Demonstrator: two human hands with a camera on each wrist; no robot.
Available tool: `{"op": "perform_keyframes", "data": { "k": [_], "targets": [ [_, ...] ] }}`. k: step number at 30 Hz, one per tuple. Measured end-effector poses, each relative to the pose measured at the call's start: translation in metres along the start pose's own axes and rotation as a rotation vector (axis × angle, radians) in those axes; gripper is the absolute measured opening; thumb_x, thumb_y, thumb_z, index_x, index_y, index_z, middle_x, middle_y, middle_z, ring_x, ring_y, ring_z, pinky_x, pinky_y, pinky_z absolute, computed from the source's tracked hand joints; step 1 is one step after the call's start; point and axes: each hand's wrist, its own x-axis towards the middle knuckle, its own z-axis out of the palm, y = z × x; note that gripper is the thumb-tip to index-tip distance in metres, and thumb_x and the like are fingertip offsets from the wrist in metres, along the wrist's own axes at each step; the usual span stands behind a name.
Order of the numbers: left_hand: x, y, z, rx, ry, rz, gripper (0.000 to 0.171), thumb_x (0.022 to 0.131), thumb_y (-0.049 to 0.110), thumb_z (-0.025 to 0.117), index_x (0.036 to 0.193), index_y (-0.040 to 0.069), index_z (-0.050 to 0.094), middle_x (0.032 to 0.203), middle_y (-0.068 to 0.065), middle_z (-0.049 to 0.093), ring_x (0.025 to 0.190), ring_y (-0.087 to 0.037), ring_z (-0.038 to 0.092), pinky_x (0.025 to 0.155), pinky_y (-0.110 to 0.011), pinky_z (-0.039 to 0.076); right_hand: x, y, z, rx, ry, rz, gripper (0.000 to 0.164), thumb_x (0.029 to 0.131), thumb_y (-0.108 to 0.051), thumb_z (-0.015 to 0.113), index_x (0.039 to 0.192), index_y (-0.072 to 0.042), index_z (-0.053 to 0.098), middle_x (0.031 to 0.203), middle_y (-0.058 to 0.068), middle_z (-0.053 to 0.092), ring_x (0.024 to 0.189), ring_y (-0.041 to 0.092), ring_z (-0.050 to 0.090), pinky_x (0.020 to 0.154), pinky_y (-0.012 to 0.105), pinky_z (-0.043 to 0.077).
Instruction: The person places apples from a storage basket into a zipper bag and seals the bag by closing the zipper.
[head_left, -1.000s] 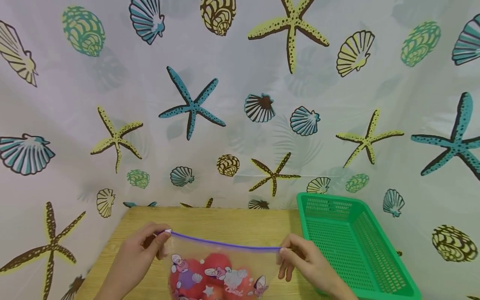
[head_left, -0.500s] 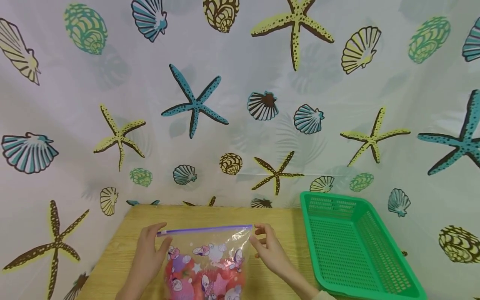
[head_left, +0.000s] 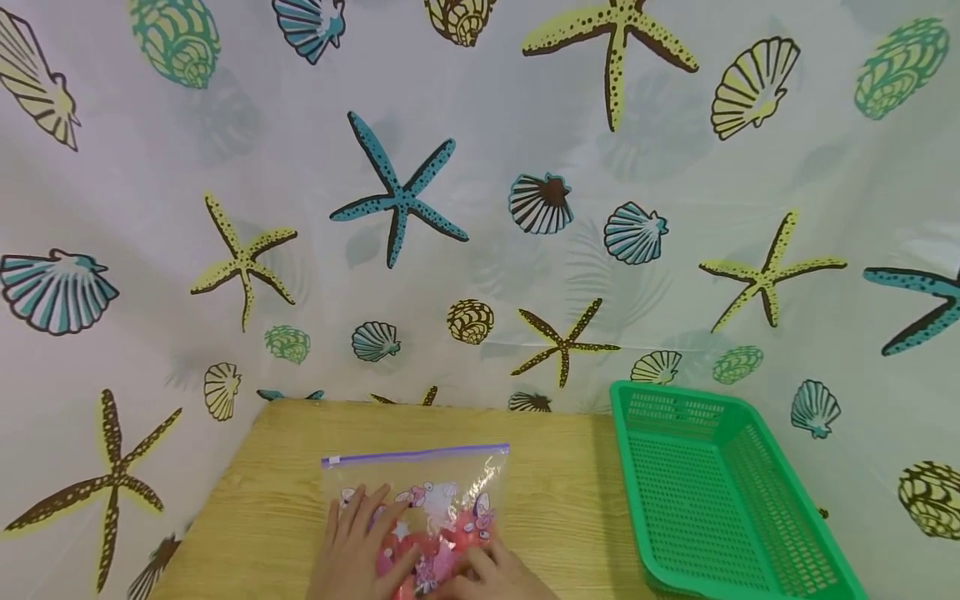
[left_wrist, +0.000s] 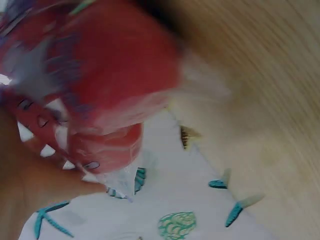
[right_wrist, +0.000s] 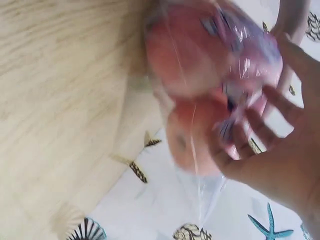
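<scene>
A clear zip bag (head_left: 465,479) with a purple slider strip and printed cartoon figures, shells and stars lies on the wooden table. Inside it are several round red fruits (left_wrist: 135,55), one with a bit of green at its top. My left hand (head_left: 356,550) rests on the bag's left part, fingers spread and fairly straight. Against its lower right lies my right hand (head_left: 495,575), fingers loosely bent and touching the plastic. The right wrist view shows the fruits (right_wrist: 195,132) bulging through the bag beside the fingers (right_wrist: 260,122). The bag's lower end is out of the head view.
A green perforated plastic basket (head_left: 697,500) stands at the table's right side. Behind the wooden table (head_left: 277,467) hangs a white curtain (head_left: 480,258) printed with starfish and shells.
Both hands have let go of the bag's top corners and moved down onto its front. The bag, earlier held up by its zip strip, now lies lower on the table.
</scene>
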Motion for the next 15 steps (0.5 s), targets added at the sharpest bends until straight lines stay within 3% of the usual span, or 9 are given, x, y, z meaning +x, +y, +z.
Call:
{"op": "perform_keyframes", "data": {
  "k": [1,2,4,5,8,11,15],
  "targets": [
    [0.004,-0.003,0.004,0.007,0.052,0.004,0.051,0.086,0.055,0.067,0.124,0.02,0.064,0.138,-0.007,0.056,0.136,-0.038,0.043,0.113,-0.066,0.024,0.001,-0.002,0.006,-0.055,-0.013,0.009,0.031,0.099,-0.049,0.053,0.122,-0.03,0.062,0.11,-0.009,0.057,0.102,0.008,0.053,0.085,0.022,0.048],
    [0.008,-0.006,0.006,0.017,0.112,0.02,0.046,0.086,0.05,0.069,0.12,0.019,0.066,0.134,-0.007,0.058,0.132,-0.036,0.046,0.111,-0.063,0.028,0.001,-0.004,0.009,-0.041,-0.047,0.061,0.037,0.099,-0.053,0.052,0.128,-0.031,0.058,0.116,-0.008,0.056,0.104,0.011,0.054,0.085,0.025,0.05],
    [0.016,-0.007,0.007,0.038,0.207,0.056,0.037,0.085,0.044,0.072,0.111,0.018,0.069,0.123,-0.005,0.062,0.122,-0.032,0.054,0.105,-0.057,0.038,0.003,-0.003,0.016,0.064,-0.103,0.193,0.051,0.096,-0.056,0.055,0.139,-0.028,0.05,0.126,0.0,0.053,0.11,0.022,0.056,0.081,0.03,0.055],
    [0.018,-0.005,0.006,0.034,0.205,0.058,0.034,0.086,0.044,0.072,0.108,0.018,0.07,0.12,-0.003,0.063,0.118,-0.03,0.056,0.104,-0.056,0.04,0.004,-0.002,0.017,0.11,-0.118,0.253,0.055,0.095,-0.055,0.057,0.141,-0.026,0.046,0.13,0.002,0.051,0.112,0.025,0.056,0.077,0.031,0.056],
    [0.02,0.008,0.008,-0.025,0.077,0.044,0.041,0.091,0.05,0.065,0.116,0.017,0.068,0.121,-0.002,0.063,0.117,-0.027,0.058,0.101,-0.052,0.045,0.007,0.004,0.018,0.246,-0.174,0.413,0.061,0.094,-0.048,0.064,0.143,-0.02,0.04,0.132,0.006,0.049,0.112,0.025,0.057,0.072,0.03,0.056],
    [0.02,0.021,0.015,-0.086,-0.085,-0.027,0.053,0.098,0.056,0.051,0.136,0.021,0.058,0.136,-0.004,0.058,0.13,-0.031,0.052,0.108,-0.059,0.038,0.008,0.012,0.018,0.282,-0.206,0.511,0.07,0.093,-0.044,0.066,0.145,-0.007,0.037,0.124,0.003,0.054,0.108,0.017,0.058,0.072,0.026,0.055],
    [0.027,0.021,0.021,-0.094,-0.087,-0.04,0.056,0.099,0.058,0.045,0.146,0.026,0.047,0.147,-0.008,0.05,0.14,-0.037,0.042,0.112,-0.067,0.028,0.007,0.017,0.022,0.318,-0.272,0.619,0.077,0.094,-0.056,0.059,0.143,-0.001,0.038,0.116,0.0,0.055,0.103,0.014,0.059,0.074,0.029,0.055]
  ]
}}
